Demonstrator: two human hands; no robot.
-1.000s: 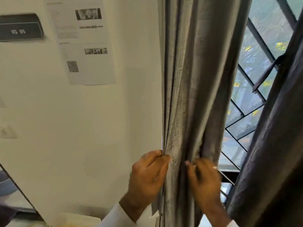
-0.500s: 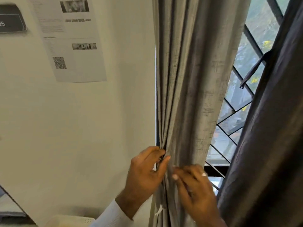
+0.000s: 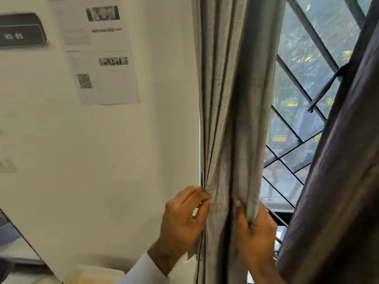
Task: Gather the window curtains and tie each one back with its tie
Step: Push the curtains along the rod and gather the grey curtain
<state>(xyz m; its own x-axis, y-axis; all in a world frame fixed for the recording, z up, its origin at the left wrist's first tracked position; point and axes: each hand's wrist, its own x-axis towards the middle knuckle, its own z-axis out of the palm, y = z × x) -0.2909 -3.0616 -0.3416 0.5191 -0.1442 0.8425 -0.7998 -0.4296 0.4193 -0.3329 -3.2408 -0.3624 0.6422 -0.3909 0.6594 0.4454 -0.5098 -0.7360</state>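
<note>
Centrally in the head view, we bunch the grey textured fabric curtain (image 3: 231, 111) into vertical folds. Our left hand (image 3: 184, 216) pinches its left edge at lower centre; our right hand (image 3: 254, 232) grips a fold just beside it. At right hangs a dark brown curtain (image 3: 338, 191), its thin tie (image 3: 326, 87) dangling before the diamond-barred window grille (image 3: 299, 87).

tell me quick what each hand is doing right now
Left hand: pinching the left edge folds of the grey curtain.
Right hand: gripping the right folds of the same curtain, fingers curled round the fabric.
</note>
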